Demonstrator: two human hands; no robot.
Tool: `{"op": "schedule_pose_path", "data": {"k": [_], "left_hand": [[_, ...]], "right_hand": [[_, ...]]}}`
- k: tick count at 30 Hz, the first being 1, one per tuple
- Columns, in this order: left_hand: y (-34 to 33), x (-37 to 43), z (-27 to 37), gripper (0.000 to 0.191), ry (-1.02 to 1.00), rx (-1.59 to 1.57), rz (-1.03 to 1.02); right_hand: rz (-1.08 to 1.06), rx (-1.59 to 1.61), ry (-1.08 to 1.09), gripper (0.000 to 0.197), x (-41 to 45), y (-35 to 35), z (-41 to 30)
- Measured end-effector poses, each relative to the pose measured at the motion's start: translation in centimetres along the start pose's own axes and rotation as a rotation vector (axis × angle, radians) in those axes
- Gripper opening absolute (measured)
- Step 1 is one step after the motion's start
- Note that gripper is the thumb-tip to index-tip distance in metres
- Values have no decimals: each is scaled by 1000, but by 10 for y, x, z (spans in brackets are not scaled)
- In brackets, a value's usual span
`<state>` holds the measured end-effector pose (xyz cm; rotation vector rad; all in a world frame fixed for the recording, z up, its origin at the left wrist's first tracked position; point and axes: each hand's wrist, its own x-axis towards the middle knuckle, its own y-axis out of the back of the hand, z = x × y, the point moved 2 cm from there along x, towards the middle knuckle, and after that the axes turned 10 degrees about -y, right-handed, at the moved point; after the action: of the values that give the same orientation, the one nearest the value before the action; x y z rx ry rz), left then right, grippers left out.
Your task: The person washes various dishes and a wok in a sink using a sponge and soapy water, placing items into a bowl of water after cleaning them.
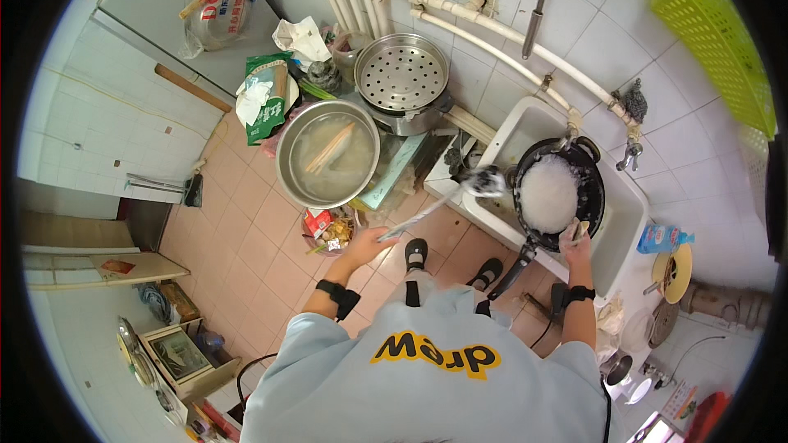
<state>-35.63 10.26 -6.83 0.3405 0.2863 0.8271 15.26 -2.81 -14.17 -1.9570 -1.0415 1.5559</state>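
Held in my left hand (369,246) is the handle of a metal ladle or turner (428,210); its far end, by the sink's left rim, is blurred and looks wet or foamy. My right hand (575,243) grips a small pale sponge or cloth (577,230) at the near rim of a black wok (594,197). White foam (549,194) fills much of the wok. The wok rests in the white sink (631,209) under a tap (571,132), with its black handle (514,271) reaching over the front edge towards me.
Left of the sink stand a steel basin (283,157) of cloudy water with wooden sticks and a pot with a perforated steamer tray (401,72). A waste container (329,231) sits below the basin. A blue detergent bottle (659,239) and a yellow bowl (680,274) are at the right.
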Motion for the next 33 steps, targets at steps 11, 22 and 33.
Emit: {"op": "schedule_pose_path", "data": {"k": [11, 22, 33], "left_hand": [[93, -68, -166, 44, 525, 105, 432], [100, -39, -253, 32, 613, 66, 291], [97, -11, -234, 28, 472, 408, 350]], "right_hand": [[261, 235, 110, 22, 0, -58, 54], [89, 231, 170, 25, -20, -30, 46], [234, 150, 200, 30, -40, -27, 40]]}}
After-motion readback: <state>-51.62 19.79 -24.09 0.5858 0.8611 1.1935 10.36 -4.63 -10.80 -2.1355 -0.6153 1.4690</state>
